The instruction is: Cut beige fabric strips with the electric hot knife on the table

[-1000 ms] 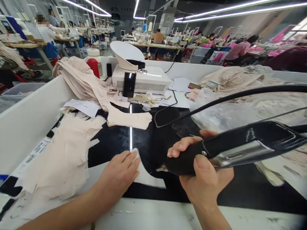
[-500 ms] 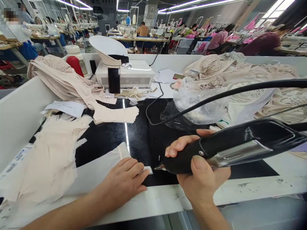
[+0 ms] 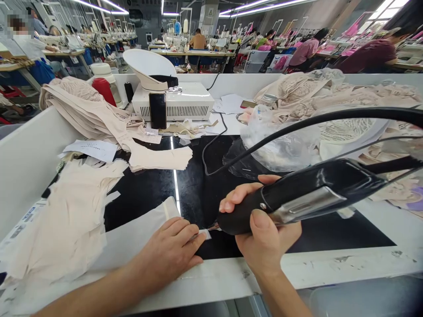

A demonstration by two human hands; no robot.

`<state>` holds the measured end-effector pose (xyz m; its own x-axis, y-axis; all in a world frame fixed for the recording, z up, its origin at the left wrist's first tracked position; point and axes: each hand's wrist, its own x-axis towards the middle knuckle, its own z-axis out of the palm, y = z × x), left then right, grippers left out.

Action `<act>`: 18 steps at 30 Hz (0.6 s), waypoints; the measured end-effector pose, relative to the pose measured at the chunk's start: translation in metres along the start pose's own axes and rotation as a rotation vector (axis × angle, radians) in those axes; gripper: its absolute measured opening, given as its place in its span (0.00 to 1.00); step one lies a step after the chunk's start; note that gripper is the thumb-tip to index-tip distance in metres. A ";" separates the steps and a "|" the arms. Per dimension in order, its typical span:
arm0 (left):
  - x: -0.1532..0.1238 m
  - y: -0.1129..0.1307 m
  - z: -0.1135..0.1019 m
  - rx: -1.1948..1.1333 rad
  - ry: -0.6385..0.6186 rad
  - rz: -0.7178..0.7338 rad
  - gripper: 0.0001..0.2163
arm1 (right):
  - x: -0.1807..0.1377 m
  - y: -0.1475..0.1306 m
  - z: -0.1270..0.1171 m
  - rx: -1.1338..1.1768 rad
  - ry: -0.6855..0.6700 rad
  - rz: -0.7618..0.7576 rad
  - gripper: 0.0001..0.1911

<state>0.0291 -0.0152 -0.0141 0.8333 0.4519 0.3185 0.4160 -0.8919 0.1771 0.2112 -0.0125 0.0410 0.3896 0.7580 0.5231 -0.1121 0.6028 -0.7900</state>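
In my right hand (image 3: 267,240) is a black corded handheld tool (image 3: 294,189) with a silver lever along its side. My fingers and thumb wrap round its body. Its small pointed metal tip (image 3: 214,227) is at the end of a narrow white strip (image 3: 206,234); whether they touch I cannot tell. My left hand (image 3: 173,246) presses the strip and a pale fabric piece (image 3: 142,229) down near the table's front edge, fingers curled close together. Part of the strip is hidden under those fingers. The fabric extends left beneath a stack of cream fabric pieces (image 3: 66,211).
A white vented box (image 3: 185,103) with a phone (image 3: 157,110) against it stands at the back. Beige garments (image 3: 82,105) pile at left, more garments (image 3: 363,101) at right beside a clear plastic bag (image 3: 277,145). A black cable (image 3: 313,123) arches over the right side. People work at sewing tables beyond.
My right hand has moved left with the tool, bringing its tip to the strip's end. My left hand stays in place on the fabric.
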 end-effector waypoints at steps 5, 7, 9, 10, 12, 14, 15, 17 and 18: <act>0.000 -0.001 0.000 -0.016 0.004 -0.006 0.18 | 0.000 -0.001 0.000 -0.005 0.001 0.009 0.19; 0.000 -0.002 0.000 -0.025 0.009 -0.009 0.17 | 0.000 -0.001 0.000 -0.009 0.004 0.013 0.19; 0.000 -0.002 0.000 -0.032 0.014 -0.008 0.18 | 0.000 -0.002 0.000 -0.011 0.008 0.013 0.20; 0.000 -0.003 -0.001 -0.035 0.015 -0.007 0.18 | 0.000 -0.002 0.000 -0.010 0.009 0.011 0.20; 0.000 -0.003 -0.001 -0.039 0.009 -0.009 0.18 | 0.000 -0.002 0.000 -0.002 0.006 0.011 0.20; 0.001 -0.003 -0.002 -0.038 0.001 -0.012 0.19 | -0.001 -0.002 0.000 0.007 -0.003 0.014 0.20; 0.001 -0.003 -0.002 -0.035 -0.003 -0.014 0.19 | -0.001 -0.002 0.000 0.010 -0.009 0.017 0.20; 0.001 -0.002 -0.002 -0.030 -0.006 -0.015 0.19 | -0.002 -0.001 0.000 0.013 -0.018 0.014 0.20; 0.001 -0.002 -0.003 -0.029 -0.005 -0.014 0.19 | -0.002 -0.001 0.000 0.013 -0.019 0.011 0.20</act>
<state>0.0283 -0.0133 -0.0117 0.8292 0.4643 0.3112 0.4169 -0.8846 0.2090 0.2101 -0.0147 0.0406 0.3708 0.7692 0.5204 -0.1282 0.5974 -0.7917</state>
